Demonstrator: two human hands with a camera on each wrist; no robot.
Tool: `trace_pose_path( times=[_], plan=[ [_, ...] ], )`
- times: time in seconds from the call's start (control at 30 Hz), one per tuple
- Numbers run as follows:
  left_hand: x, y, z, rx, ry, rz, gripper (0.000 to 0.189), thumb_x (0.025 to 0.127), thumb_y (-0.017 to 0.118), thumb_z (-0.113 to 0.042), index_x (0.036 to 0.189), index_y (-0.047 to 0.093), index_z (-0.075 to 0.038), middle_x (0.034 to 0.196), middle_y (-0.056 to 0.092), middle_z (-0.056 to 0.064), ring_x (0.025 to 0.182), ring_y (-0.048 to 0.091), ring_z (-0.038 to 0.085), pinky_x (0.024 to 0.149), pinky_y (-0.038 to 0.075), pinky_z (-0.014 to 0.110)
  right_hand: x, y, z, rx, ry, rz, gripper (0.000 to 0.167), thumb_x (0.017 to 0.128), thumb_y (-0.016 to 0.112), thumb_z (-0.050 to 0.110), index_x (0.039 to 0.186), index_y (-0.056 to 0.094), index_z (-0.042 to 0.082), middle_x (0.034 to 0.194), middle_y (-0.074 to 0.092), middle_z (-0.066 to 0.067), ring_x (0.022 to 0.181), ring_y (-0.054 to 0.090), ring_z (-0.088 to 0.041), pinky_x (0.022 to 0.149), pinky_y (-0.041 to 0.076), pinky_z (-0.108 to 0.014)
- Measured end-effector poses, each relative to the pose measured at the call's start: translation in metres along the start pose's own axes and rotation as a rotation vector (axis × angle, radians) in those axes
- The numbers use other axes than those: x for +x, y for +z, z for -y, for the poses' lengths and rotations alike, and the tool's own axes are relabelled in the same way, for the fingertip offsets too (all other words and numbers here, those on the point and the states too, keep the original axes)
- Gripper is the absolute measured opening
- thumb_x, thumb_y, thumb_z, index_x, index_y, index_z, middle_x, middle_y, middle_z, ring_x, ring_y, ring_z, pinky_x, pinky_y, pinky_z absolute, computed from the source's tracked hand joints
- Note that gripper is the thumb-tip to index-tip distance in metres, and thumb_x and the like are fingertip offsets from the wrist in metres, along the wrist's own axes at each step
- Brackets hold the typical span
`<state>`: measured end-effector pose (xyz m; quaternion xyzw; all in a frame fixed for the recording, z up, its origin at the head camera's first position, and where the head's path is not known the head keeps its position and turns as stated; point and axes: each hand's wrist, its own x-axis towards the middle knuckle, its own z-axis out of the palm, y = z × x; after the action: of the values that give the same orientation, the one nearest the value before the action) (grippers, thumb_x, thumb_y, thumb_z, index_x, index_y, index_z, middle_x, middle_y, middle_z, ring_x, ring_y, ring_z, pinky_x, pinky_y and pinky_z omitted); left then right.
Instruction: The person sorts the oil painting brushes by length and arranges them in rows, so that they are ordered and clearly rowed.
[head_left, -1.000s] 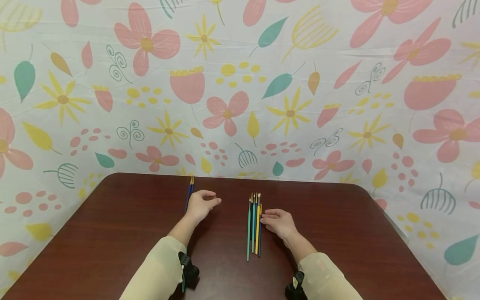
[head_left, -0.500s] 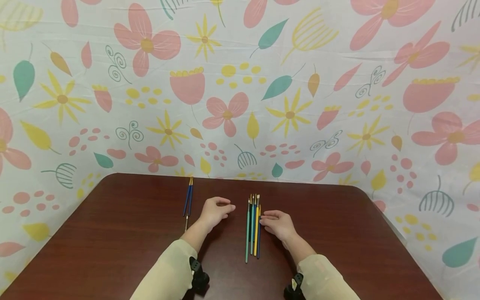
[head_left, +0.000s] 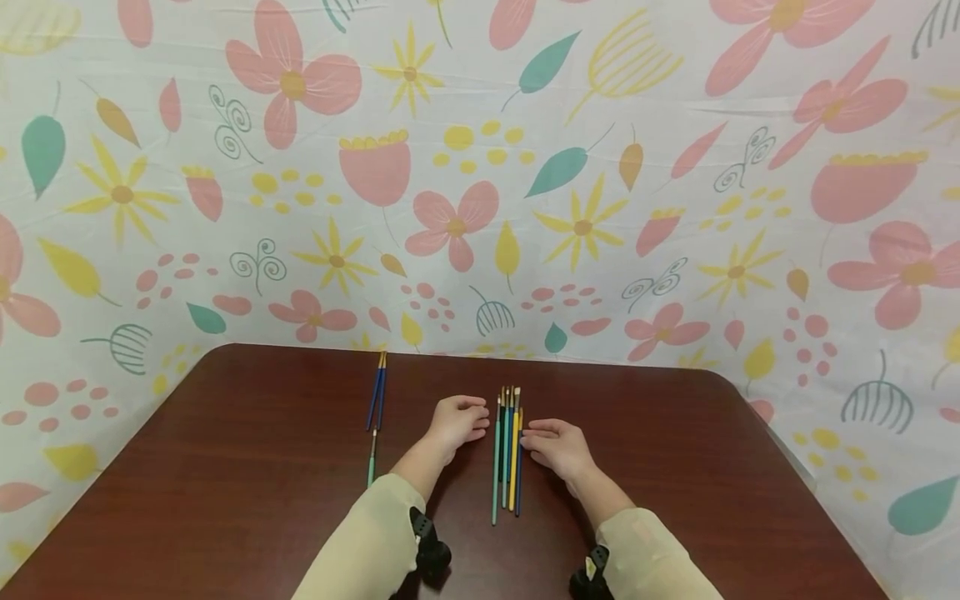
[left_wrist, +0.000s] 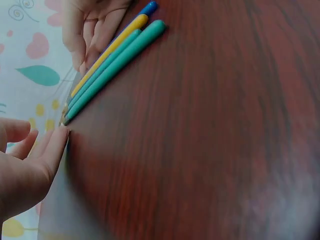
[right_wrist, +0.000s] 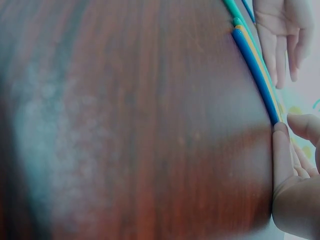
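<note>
Several paintbrushes lie side by side on the table, bristles pointing away: a green paintbrush (head_left: 496, 467) on the left edge, a yellow paintbrush (head_left: 514, 458) and a blue paintbrush (head_left: 520, 479) on the right. My left hand (head_left: 454, 425) is just left of the bundle, fingers extended and close to the green brush's upper end. On the other side, my right hand (head_left: 561, 447) rests its fingertips against the blue brush. The left wrist view shows the handle of the green paintbrush (left_wrist: 120, 67) between both hands; the right wrist view shows the blue paintbrush (right_wrist: 256, 72) at my right fingertip.
Farther left lie two blue paintbrushes (head_left: 380, 400) and another green paintbrush (head_left: 371, 468), its lower part hidden by my left sleeve (head_left: 367, 533). The dark brown table (head_left: 247, 467) ends at a floral cloth (head_left: 450, 308) behind it.
My left hand has moved right, from beside the separate blue brushes to the bundle, uncovering the green brush below them. The right hand has stayed at the blue brush.
</note>
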<state>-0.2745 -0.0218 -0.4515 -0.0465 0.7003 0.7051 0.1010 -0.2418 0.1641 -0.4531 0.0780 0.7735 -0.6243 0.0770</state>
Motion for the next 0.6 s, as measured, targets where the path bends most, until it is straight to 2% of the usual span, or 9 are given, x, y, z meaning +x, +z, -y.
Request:
trace_pose_path(
  times=[0.33,0.6],
  plan=[
    [0.0,0.012,-0.008,-0.082,-0.092,0.006,0.031,0.096,0.046,-0.006,0.124,0.056,0.004,0.12,0.061,0.024,0.111,0.062,0.032,0.086,0.055,0.041,0.002,0.0,0.002,0.0,0.003,-0.004,0.039,0.086,0.066,0.007,0.122,0.055,-0.005,0.115,0.065,-0.022,0.095,0.066,-0.021,0.086,0.055,-0.041],
    [0.001,0.016,-0.005,-0.126,-0.133,-0.028,0.032,0.096,0.046,-0.002,0.126,0.054,0.005,0.121,0.06,0.025,0.111,0.061,0.033,0.087,0.055,0.041,0.002,0.001,-0.001,0.002,0.011,0.003,0.04,0.087,0.066,0.008,0.123,0.054,-0.004,0.116,0.065,-0.021,0.095,0.066,-0.019,0.087,0.055,-0.041]
  ],
)
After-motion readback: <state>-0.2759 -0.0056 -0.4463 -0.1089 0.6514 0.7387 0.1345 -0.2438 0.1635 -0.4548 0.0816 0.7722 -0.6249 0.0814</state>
